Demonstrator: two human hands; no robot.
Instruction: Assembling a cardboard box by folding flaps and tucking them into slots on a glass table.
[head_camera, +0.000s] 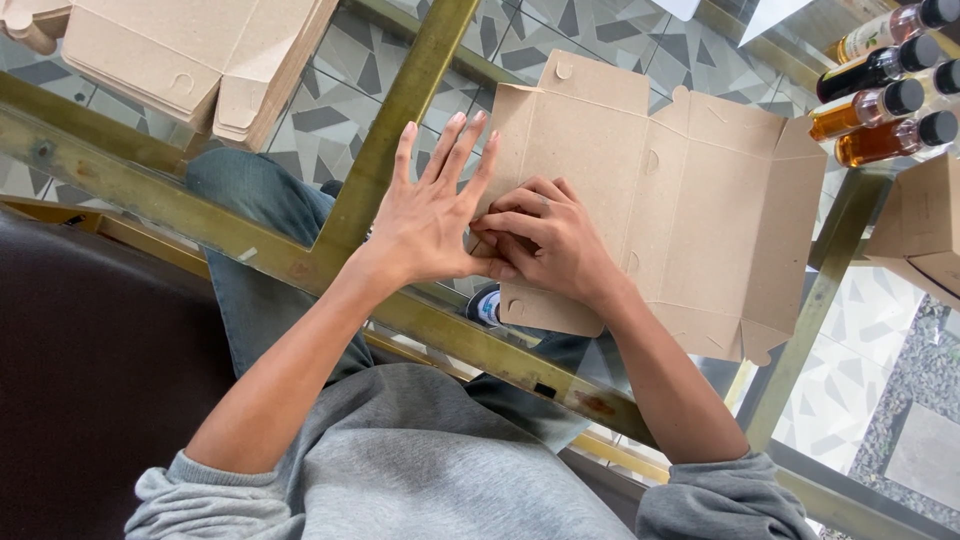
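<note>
A flat brown cardboard box blank (690, 190) lies unfolded on the glass tabletop (330, 120). My left hand (435, 210) rests palm down with its fingers spread. The fingertips lie over the blank's left edge and the thumb touches my right hand. My right hand (550, 245) is curled over the near left corner of the blank. Its fingers pinch a small flap there, and the flap's fold is hidden beneath them.
A stack of flat cardboard blanks (190, 55) sits at the far left. Several small bottles (885, 100) with black caps and amber liquid lie at the far right, above a folded cardboard box (925, 230). Brass frame bars (400, 110) cross under the glass.
</note>
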